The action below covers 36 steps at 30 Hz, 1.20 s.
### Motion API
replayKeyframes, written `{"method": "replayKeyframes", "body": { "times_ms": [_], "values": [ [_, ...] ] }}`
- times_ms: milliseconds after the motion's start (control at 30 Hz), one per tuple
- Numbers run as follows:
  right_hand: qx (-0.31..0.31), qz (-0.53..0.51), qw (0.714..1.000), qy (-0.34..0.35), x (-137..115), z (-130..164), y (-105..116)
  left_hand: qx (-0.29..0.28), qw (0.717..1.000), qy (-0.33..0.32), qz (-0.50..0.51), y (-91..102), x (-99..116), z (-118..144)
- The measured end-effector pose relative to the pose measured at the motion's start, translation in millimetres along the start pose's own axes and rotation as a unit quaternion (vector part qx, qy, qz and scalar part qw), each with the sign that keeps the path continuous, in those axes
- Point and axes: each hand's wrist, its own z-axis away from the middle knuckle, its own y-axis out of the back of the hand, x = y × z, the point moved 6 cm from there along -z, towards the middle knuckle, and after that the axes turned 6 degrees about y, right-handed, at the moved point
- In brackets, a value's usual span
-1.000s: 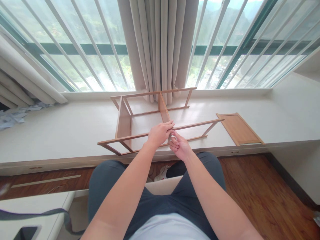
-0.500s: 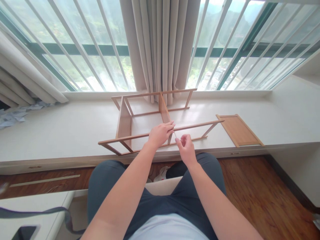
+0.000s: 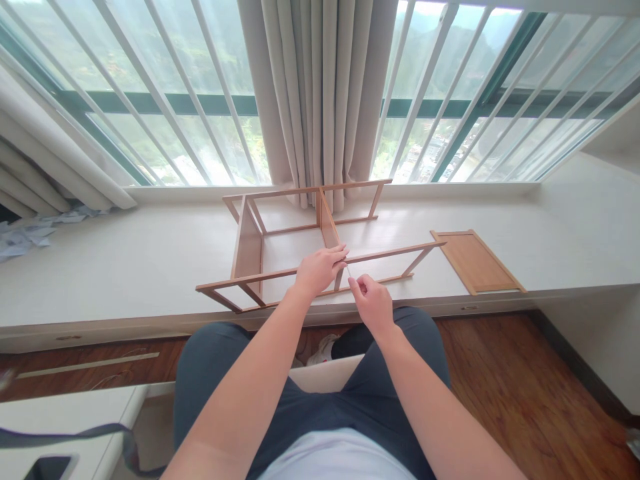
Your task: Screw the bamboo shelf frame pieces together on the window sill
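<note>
A wooden shelf frame lies on its side on the white sill, with two ladder-like sides, an end panel and a middle panel between them. My left hand is closed over the near side rail where the middle panel meets it. Just to the right, my right hand is closed in a pinch on a thin metal rod. The rod's far tip points at the joint beside my left fingertips; whether it sits in a hole is too small to tell.
A separate wooden panel lies flat on the sill to the right. Behind the frame hangs a beige curtain before barred windows. Paper scraps lie at far left. A white table with a dark strap stands at lower left.
My right hand has dropped slightly and turned a little while keeping its pinch on the rod. My left hand and the frame look nearly unchanged; the view has shifted slightly.
</note>
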Motion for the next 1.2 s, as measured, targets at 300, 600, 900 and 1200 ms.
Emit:
{"method": "replayKeyframes", "body": {
  "times_ms": [300, 600, 900, 1200],
  "values": [
    [-0.003, 0.006, 1.000, 0.008, 0.1, 1.6, -3.8, -0.005, 1.000, 0.004, 0.001, 2.3, 2.1, 0.5],
    [-0.011, -0.065, 0.998, -0.009, -0.9, 2.1, -5.8, -0.002, 1.000, -0.013, 0.011, 0.7, 0.0, -1.0],
    [-0.036, -0.326, 0.938, -0.109, 7.4, 2.2, -29.0, -0.014, 1.000, -0.019, 0.008, -1.7, -1.6, -1.3],
    [-0.133, -0.714, 0.632, -0.271, -8.6, 10.4, -49.8, -0.007, 1.000, -0.026, 0.000, -2.2, -2.3, -0.7]
  ]
}}
